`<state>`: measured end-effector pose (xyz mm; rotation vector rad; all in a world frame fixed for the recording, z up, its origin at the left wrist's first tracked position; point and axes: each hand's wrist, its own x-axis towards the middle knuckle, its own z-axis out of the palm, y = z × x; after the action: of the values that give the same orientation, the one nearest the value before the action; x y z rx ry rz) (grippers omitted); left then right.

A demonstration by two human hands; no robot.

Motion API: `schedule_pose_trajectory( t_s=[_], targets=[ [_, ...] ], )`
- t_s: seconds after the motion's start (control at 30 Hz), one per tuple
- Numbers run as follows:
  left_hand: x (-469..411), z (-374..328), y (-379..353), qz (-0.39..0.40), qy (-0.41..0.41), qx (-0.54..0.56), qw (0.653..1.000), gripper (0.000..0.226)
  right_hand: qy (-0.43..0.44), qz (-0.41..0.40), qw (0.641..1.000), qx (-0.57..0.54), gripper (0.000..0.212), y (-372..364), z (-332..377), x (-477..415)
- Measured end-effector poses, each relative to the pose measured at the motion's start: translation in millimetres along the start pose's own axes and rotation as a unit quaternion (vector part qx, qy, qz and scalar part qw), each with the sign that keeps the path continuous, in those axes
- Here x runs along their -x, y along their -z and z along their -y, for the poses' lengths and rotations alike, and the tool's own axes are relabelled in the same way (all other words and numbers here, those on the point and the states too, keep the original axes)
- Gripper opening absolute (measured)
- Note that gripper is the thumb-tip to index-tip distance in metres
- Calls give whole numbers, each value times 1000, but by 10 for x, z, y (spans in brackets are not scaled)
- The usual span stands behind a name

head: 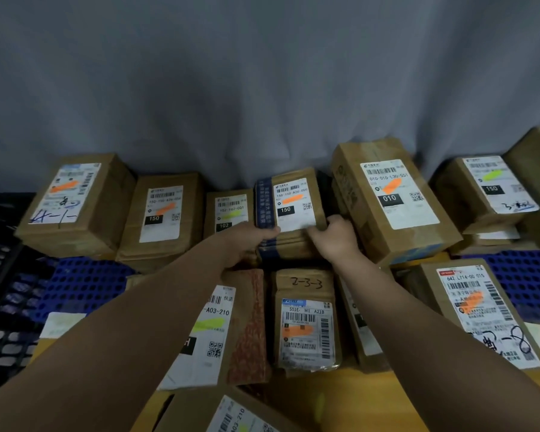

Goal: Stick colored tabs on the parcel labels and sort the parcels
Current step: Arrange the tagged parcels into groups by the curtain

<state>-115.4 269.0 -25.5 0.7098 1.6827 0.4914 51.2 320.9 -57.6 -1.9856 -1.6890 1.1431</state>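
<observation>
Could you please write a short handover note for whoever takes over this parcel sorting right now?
Hands: left grip and right grip both hold the blue-taped parcel, orange tab on its label, in the far row.
Done: the labels in clear view carry orange or green tabs.
Left: set this parcel down, check the partly hidden labels, finish sorting.

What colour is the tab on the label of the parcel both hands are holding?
Orange tab on the blue-taped cardboard parcel; head view.

L hand (250, 236) + R hand (332, 233) grip orange-tabbed parcel (290, 210), back row, w/ other parcels.
</observation>
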Motion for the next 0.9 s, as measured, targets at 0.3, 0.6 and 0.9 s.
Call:
schedule_pose_trajectory(
  t_s=[0.3,0.6,0.9],
  targets=[
    [429,-140,87,-81,-80,208,972,44,83,-19,961,-263,56,100,472,463],
    [1055,-102,394,-145,-223,240,934,47,147,-62,923,-351,39,303,993,1139],
    [1590,388,1121,-212,-364,269,866,27,179,53,860,-475,42,-67,1465,1615]
  ],
)
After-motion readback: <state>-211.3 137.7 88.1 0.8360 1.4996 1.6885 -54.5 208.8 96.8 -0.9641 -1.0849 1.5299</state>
